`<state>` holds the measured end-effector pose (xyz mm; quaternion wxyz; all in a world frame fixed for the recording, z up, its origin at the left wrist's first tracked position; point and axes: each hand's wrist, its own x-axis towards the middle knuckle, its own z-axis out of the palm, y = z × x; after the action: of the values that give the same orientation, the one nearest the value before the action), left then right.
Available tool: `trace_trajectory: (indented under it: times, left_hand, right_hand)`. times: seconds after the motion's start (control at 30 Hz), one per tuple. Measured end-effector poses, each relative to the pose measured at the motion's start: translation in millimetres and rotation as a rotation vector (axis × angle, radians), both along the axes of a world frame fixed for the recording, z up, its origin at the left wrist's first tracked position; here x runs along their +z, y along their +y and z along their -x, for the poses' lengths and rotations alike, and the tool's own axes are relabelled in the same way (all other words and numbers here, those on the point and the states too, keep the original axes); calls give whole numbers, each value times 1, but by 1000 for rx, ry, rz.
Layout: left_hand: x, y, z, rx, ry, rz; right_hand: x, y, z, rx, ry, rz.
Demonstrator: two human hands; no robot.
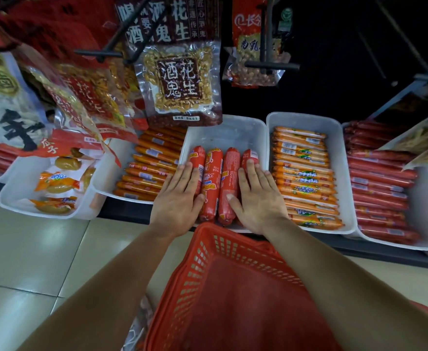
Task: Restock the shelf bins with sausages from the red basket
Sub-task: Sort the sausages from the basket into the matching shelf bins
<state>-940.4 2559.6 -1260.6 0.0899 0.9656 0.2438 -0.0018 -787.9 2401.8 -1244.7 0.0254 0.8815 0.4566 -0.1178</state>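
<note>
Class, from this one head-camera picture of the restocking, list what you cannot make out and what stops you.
Head view throughout.
Red basket: near end cut off by the bottom edge.
Outer thick sausages in the middle bin: partly covered by the left hand and right hand.
Back of the left orange-sausage bin: hidden by the hanging peanut packet.
Sausage label print: too small to read.
</note>
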Motion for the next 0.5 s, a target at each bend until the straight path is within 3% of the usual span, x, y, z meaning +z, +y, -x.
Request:
trace_trajectory:
  times: [0.13, 0.3, 0.4, 0.5]
  left_hand:
    - [8, -3, 1, 37, -3, 25]
    - [31, 13, -45, 90, -77, -30]
    - [27, 24, -85, 17, 41, 75]
    - [15, 29, -95, -15, 113, 41]
  right_hand:
    - [9, -10, 12, 16, 4, -17]
    - [18, 10, -15, -52, 18, -188]
    - [12, 34, -46, -58, 119, -86]
    - [5, 44, -57, -40, 188, -39]
